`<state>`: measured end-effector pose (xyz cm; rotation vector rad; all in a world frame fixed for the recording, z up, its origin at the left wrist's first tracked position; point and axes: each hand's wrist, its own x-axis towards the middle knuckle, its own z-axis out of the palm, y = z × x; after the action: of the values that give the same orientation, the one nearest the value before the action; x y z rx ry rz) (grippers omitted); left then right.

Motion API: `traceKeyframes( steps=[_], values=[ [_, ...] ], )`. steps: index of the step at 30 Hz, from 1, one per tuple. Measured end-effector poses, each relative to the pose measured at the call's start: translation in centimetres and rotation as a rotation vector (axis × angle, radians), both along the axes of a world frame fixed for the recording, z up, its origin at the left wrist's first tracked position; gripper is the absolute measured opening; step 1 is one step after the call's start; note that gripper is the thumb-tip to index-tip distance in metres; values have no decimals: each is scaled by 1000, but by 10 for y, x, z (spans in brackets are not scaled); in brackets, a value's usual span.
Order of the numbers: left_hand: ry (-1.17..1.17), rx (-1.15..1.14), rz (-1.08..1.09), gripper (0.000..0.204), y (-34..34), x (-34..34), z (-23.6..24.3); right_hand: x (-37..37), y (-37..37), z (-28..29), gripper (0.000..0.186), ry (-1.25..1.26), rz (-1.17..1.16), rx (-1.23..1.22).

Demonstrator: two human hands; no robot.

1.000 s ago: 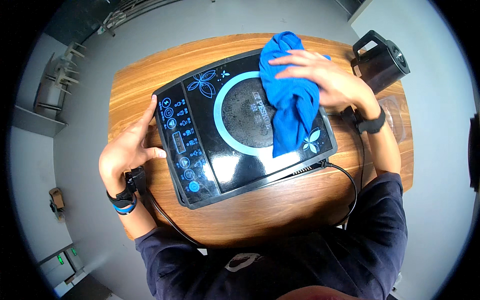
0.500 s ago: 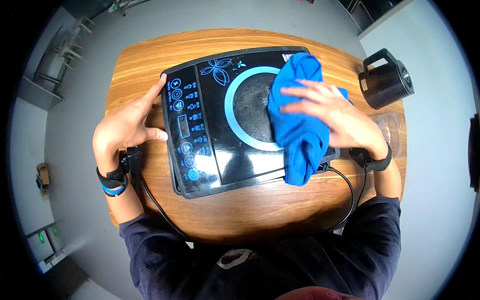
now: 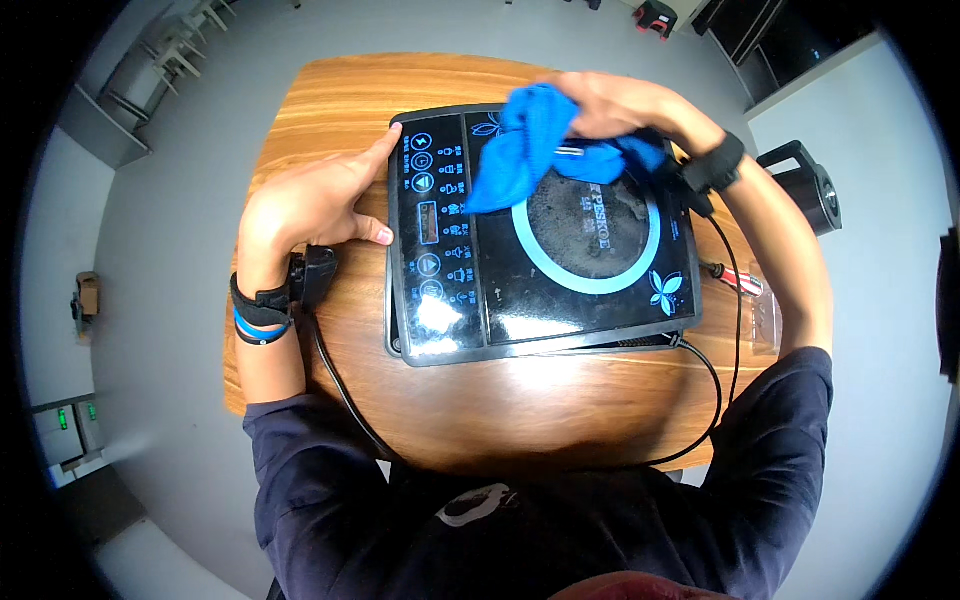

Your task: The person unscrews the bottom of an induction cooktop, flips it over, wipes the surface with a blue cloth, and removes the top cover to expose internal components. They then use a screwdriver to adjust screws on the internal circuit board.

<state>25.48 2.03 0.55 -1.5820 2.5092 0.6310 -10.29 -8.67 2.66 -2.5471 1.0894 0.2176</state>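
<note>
A black induction cooktop (image 3: 580, 310) with a blue ring and flower prints lies on the wooden table, its panel of touch buttons along the left side. My left hand (image 3: 315, 205) rests against the cooktop's left edge, thumb and index finger stretched wide apart and their tips on the rim; its other fingers are mostly hidden. At the far edge my right hand (image 3: 610, 105) is closed on a bunched blue cloth (image 3: 525, 140), pressing it on the glass. The cloth covers the far part of the ring and one flower print.
A black kettle (image 3: 808, 195) stands at the table's right edge, partly behind my forearm. A red-and-white-handled screwdriver (image 3: 740, 281) and a clear plastic piece (image 3: 766, 325) lie right of the cooktop. Black cables (image 3: 718, 385) run toward me across the wooden table (image 3: 540, 415).
My right hand has carried the blue cloth from the cooktop's right side to its far edge, uncovering the ring's right part. My left hand stays at the left edge. The whole view has shifted.
</note>
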Motion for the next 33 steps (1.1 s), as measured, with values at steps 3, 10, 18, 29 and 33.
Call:
traceKeyframes(
  steps=[3,10,18,29,33],
  values=[
    [-39,24,15,136,1,-7,6,55,-18,-16,39,-40,85,92],
    [27,-7,-108,129,-9,2,3,107,-11,-1,58,-68,25,214],
    [24,-33,-81,130,-6,-1,3,-22,-19,-19,82,-171,-3,123],
    [145,86,-35,131,-8,-16,11,-175,80,-44,87,-453,-450,-34],
    [171,65,-34,137,-10,-5,2,-148,142,-23,91,-330,-511,-142]
  ],
)
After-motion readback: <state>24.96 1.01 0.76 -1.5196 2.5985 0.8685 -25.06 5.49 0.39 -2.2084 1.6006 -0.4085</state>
